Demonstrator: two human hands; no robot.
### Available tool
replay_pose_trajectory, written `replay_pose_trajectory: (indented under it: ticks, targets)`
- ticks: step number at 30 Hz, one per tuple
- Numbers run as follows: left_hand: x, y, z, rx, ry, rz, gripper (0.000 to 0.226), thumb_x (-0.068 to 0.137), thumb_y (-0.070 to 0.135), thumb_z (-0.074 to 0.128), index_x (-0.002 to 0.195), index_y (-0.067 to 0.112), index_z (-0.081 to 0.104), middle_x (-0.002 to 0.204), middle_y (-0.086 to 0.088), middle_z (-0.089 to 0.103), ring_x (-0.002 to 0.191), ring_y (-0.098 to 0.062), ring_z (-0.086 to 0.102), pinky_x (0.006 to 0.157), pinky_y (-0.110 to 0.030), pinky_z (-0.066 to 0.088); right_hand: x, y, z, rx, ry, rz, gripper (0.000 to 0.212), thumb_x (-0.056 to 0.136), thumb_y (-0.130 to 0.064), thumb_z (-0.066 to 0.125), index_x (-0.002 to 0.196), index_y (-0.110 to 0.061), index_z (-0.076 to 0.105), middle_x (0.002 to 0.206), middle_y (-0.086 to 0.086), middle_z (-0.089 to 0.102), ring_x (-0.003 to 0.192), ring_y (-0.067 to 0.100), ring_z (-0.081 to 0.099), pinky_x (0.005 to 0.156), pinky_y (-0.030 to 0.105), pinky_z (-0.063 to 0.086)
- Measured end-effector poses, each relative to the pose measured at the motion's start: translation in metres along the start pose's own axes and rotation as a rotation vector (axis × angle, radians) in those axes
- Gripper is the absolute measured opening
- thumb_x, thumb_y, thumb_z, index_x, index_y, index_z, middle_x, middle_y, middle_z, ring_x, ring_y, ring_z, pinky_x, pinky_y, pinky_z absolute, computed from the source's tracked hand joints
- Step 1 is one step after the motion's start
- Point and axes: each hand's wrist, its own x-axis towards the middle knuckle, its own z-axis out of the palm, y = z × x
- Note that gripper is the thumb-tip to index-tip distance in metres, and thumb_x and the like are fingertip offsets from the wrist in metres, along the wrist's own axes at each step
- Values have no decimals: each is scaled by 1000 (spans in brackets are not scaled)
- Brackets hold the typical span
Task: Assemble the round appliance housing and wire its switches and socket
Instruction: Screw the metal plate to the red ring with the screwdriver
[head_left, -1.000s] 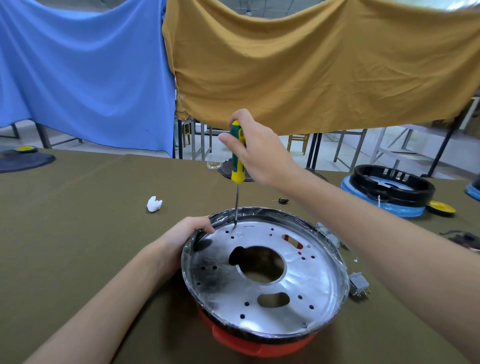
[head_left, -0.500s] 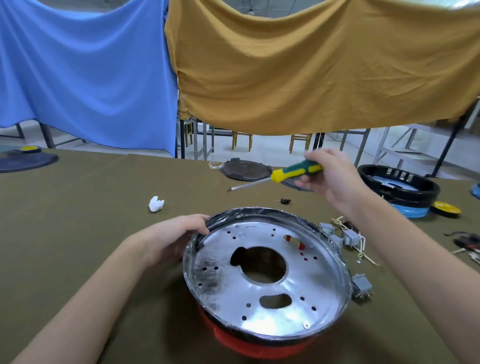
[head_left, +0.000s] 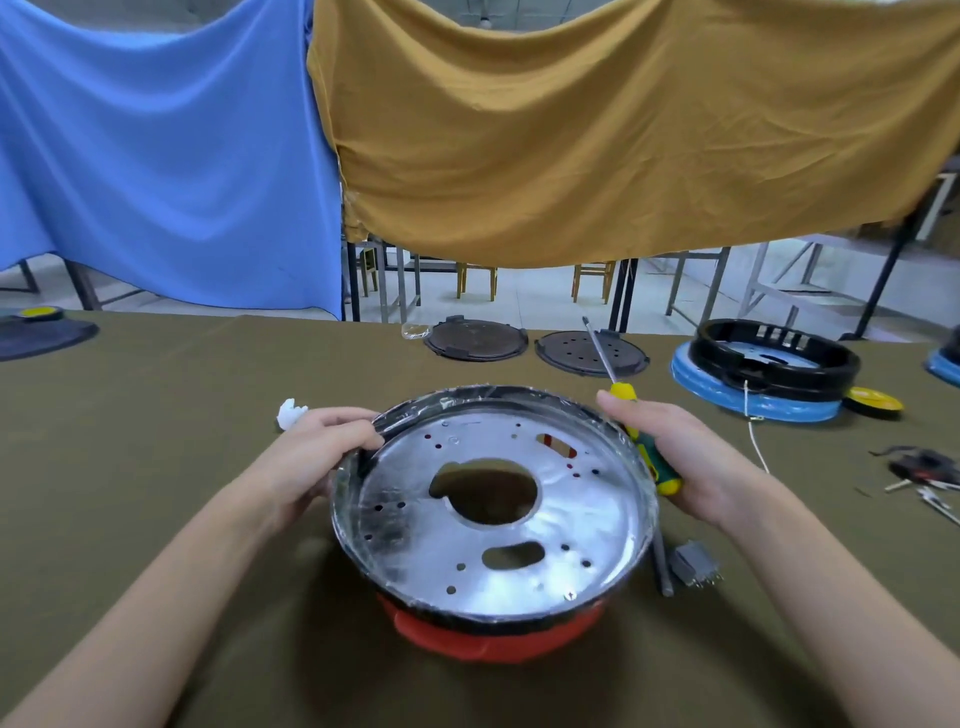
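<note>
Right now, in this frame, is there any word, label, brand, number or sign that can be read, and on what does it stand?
None can be read.
Screwdriver: a dark mark on the green and yellow handle, too blurred to read.
Metal plate of the housing: only holes and glare, no lettering shows.
Blue and black housing at far right: no label shows.
The two dark lids at the table's far edge: too small to tell.
</note>
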Motion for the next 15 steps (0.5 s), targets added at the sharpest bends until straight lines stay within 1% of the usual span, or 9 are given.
replay_pose_trajectory:
  ticks: [1, 2, 3, 5, 7, 10, 12, 13, 15]
  targets:
    - [0, 0, 0, -27, 43, 11, 25, 86, 11, 64, 86, 31, 79, 84, -8, 77, 64, -17, 69, 63, -32, 55, -2, 0, 1, -86, -26, -5, 46, 80, -40, 79, 104, -3, 69, 97, 14, 74, 84, 39, 70, 82, 46, 58]
    - [1, 0, 1, -54, 83, 21, 21, 86, 13, 67, 84, 30, 79, 80, -6, 76, 58, -15, 67, 55, -27, 53, -3, 0, 2, -141, -22, -16, 48, 77, -35, 82, 107, 0, 66, 99, 17, 72, 83, 42, 67, 83, 48, 55]
    - [2, -1, 2, -74, 116, 27, 15, 86, 16, 70, 83, 28, 79, 78, -6, 76, 57, -15, 66, 52, -25, 52, -4, 1, 2, -169, 4, -35, 43, 75, -25, 82, 102, 2, 63, 94, 18, 67, 76, 38, 62, 78, 48, 51]
    - [2, -3, 6, -98, 140, 30, 5, 85, 21, 73, 86, 21, 79, 77, -7, 75, 53, -14, 65, 48, -23, 51, -3, 4, 6, -190, 87, -83, 24, 73, -7, 76, 86, -7, 57, 81, 15, 55, 72, 28, 54, 71, 42, 42]
    - [3, -5, 9, -146, 120, 42, 12, 87, 26, 72, 92, 17, 78, 78, -8, 75, 51, -14, 64, 43, -21, 50, -1, 8, 5, -165, 206, -104, 25, 70, -3, 71, 78, -13, 49, 77, 12, 48, 71, 24, 49, 68, 40, 38]
    - [6, -6, 12, -272, 80, 46, 29, 91, 31, 66, 113, 13, 71, 105, -15, 73, 83, -22, 67, 60, -29, 58, 1, 13, 5, -97, 355, -152, 26, 70, -5, 68, 77, -14, 45, 76, 9, 39, 70, 22, 40, 66, 39, 33]
    - [9, -8, 12, -301, 42, -1, 40, 90, 35, 66, 122, 11, 65, 103, -11, 71, 90, -20, 67, 69, -34, 58, 4, 17, 5, -75, 445, -184, 23, 72, -5, 65, 77, -14, 45, 74, 8, 36, 68, 20, 36, 64, 37, 29]
    - [9, -9, 11, -303, -3, -53, 47, 85, 39, 69, 123, 12, 65, 104, -9, 71, 92, -19, 68, 74, -39, 59, 4, 19, 7, -61, 487, -197, 21, 72, -5, 64, 77, -14, 45, 72, 7, 36, 67, 20, 35, 64, 36, 28]
    - [8, -12, 8, -274, -151, -153, 56, 76, 45, 72, 123, 16, 65, 116, -10, 70, 103, -25, 70, 79, -47, 58, 5, 22, 10, -21, 552, -205, 19, 73, -5, 62, 78, -15, 46, 69, 6, 36, 65, 19, 33, 62, 35, 28]
